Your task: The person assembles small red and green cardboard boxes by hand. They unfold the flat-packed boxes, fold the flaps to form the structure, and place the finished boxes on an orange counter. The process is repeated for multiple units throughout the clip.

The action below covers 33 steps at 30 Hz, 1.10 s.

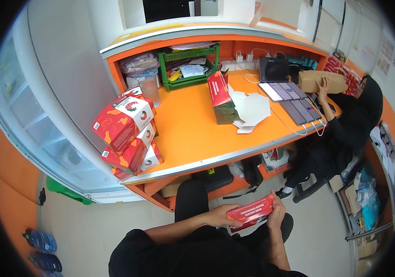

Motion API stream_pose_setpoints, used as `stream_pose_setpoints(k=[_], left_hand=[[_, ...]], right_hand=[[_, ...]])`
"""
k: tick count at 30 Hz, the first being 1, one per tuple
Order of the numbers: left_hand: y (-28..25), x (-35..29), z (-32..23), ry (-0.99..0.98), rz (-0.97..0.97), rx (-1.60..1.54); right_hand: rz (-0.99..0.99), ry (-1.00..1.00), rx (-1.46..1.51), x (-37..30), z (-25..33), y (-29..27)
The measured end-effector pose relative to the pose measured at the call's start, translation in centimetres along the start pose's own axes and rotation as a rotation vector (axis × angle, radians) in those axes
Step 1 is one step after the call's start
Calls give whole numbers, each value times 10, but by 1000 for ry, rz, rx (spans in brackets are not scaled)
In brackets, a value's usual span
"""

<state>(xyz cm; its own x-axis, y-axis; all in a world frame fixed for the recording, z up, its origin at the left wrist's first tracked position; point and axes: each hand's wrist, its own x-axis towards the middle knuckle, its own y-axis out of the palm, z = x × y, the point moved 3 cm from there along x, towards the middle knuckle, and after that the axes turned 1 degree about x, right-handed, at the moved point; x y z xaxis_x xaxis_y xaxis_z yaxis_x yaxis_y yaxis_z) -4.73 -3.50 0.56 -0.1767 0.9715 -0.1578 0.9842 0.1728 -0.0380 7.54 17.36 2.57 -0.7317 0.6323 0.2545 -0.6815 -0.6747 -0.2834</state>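
Observation:
Over my lap I hold a red cardboard box (pixel 251 212) with white print, tilted up toward its right end. My left hand (pixel 221 216) grips its left end, thumb on top. My right hand (pixel 277 213) is closed around its right end. On the orange desk in front of me stands a red and dark green box (pixel 221 99), with white cardboard flaps (pixel 253 111) spread out beside it. At the desk's left end, red printed boxes (pixel 122 122) are piled on one another.
A green tray rack (pixel 188 83) and a clear cup (pixel 150 90) stand at the back left. Several phones or tablets (pixel 292 101) lie cabled at the right. Beside them, a seated person's hand (pixel 324 87) touches a brown package (pixel 310 82). A glass-door fridge (pixel 36 120) borders the left.

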Motion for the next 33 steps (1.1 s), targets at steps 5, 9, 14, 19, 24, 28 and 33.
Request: stream_pose_setpoints(k=[5, 9, 14, 19, 24, 28, 33], left_hand=[[10, -14, -17, 87, 51, -116], [10, -21, -42, 148, 91, -125], [4, -33, -76, 162, -5, 84], [-25, -59, -66, 220, -105, -270], [-71, -87, -50, 595, -423, -914], [-93, -90, -79, 480, -765, -819], [-115, -89, -82, 450, -954, -818]], right_hand=[[107, -53, 24, 8, 24, 1], [115, -186, -24, 20, 63, -1], [213, -330, -44, 44, 114, -4], [516, -453, 54, 84, 168, 17], [371, -300, 247, 206, 188, 75], [277, -202, 53, 326, 168, 149], [447, 133, -13, 392, 153, 222]])
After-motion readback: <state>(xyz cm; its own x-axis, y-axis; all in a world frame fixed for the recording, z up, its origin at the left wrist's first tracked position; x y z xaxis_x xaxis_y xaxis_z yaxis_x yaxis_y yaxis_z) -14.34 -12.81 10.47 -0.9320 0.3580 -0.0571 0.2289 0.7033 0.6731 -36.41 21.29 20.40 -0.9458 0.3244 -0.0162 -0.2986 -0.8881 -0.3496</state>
